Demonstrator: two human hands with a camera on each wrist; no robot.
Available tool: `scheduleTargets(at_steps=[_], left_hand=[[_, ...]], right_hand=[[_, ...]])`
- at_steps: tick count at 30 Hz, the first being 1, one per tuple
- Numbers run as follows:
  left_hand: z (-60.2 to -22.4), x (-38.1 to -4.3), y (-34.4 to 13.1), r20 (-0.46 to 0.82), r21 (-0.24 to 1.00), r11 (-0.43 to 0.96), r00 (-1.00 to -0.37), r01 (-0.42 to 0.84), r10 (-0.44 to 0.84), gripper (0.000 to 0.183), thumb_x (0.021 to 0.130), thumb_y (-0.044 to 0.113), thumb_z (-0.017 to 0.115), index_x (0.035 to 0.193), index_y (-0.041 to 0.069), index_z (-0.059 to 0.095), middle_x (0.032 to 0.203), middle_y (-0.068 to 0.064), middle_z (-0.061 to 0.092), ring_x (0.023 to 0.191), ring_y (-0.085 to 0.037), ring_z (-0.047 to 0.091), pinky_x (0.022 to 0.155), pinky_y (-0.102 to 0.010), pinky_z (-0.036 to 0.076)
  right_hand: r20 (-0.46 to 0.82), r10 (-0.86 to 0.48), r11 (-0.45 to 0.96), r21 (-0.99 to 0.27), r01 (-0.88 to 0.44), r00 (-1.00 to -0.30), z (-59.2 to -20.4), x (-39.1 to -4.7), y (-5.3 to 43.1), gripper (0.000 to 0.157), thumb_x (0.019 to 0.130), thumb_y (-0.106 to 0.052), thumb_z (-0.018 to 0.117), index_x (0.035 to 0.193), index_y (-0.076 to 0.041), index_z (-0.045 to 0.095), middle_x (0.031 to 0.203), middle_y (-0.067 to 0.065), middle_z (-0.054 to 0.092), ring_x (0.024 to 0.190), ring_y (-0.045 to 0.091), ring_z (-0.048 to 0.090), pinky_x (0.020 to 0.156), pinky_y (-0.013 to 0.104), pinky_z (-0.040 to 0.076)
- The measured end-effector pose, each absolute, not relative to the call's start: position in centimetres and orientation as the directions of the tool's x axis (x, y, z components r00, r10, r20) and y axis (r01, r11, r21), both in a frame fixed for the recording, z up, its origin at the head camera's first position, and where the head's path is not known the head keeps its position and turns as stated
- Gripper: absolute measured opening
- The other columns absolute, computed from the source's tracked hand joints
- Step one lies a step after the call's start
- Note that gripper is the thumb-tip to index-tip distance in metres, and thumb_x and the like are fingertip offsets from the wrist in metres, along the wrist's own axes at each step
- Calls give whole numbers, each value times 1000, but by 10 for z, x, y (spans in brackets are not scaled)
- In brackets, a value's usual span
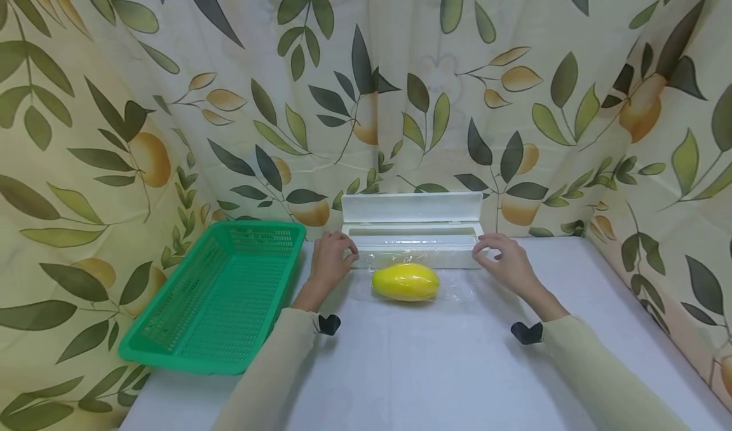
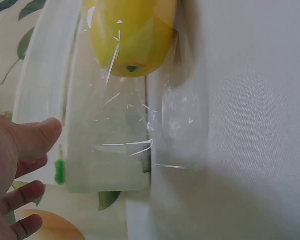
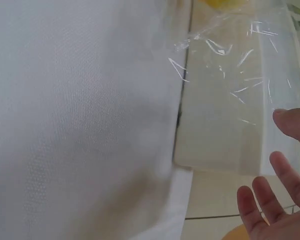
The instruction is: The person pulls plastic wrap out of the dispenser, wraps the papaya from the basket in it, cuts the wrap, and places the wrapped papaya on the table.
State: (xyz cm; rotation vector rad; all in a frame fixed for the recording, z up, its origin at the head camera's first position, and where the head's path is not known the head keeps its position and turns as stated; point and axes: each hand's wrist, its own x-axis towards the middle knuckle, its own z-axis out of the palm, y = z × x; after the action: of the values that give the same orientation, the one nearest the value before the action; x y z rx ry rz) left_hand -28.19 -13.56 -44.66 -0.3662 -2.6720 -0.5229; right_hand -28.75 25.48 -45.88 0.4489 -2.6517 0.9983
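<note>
A long white cling wrap dispenser box (image 1: 412, 259) lies across the table with its lid (image 1: 412, 208) raised at the back. Clear plastic film (image 1: 462, 286) comes over its front edge onto the table. A smooth yellow oblong fruit (image 1: 406, 282) is on the film, in front of the box; its small green tip shows in the left wrist view. My left hand (image 1: 333, 259) is at the box's left end, thumb and fingers apart. At the right end is my right hand (image 1: 508, 264), fingers spread and loosely bent. Whether either hand touches the box I cannot tell.
A green perforated plastic basket (image 1: 183, 362) stands on the left side of the table. White cloth (image 1: 434, 374) covers the tabletop. A leaf-and-fruit patterned curtain (image 1: 240, 100) hangs behind and along both sides, close behind the dispenser lid.
</note>
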Motion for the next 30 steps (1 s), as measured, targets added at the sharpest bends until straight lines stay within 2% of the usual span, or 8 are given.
scheduleTargets(at_steps=[5,9,14,22,30], left_hand=[[-439,-274,-137,392,342,871,-896,352,207,4,86,15,84,86,15,81,90,1,75,91,-24,57,86,-44,46],[-434,-268,-139,348,389,845,-908,367,234,4,86,12,84,86,14,80,82,3,73,85,-20,57,90,-43,45],[-434,-261,-142,317,434,811,-909,392,270,5,87,11,83,86,13,79,80,4,70,83,-18,56,84,-37,48],[-437,-250,-145,284,484,777,-912,402,295,6,88,9,82,86,13,78,80,5,69,84,-17,56,82,-34,48],[-436,-236,-146,301,536,743,-913,400,274,6,87,5,82,91,9,78,83,4,69,86,-21,58,83,-36,50]], right_hand=[[378,-203,712,-577,-401,-903,-451,-279,258,7,92,-5,75,97,-7,73,124,24,66,112,45,59,81,58,56],[341,-202,719,-585,-375,-918,-444,-273,260,8,93,-8,75,101,-8,73,117,19,69,104,38,64,82,55,57],[291,-219,724,-591,-355,-931,-439,-263,262,11,95,-14,74,105,-9,74,116,16,72,102,35,67,83,49,57],[289,-268,702,-594,-392,-919,-433,-248,260,11,94,-11,75,104,-9,75,102,6,74,93,25,67,76,26,55],[307,-283,682,-602,-416,-909,-438,-243,262,12,95,-9,74,106,-8,75,105,6,74,91,21,64,75,23,55]])
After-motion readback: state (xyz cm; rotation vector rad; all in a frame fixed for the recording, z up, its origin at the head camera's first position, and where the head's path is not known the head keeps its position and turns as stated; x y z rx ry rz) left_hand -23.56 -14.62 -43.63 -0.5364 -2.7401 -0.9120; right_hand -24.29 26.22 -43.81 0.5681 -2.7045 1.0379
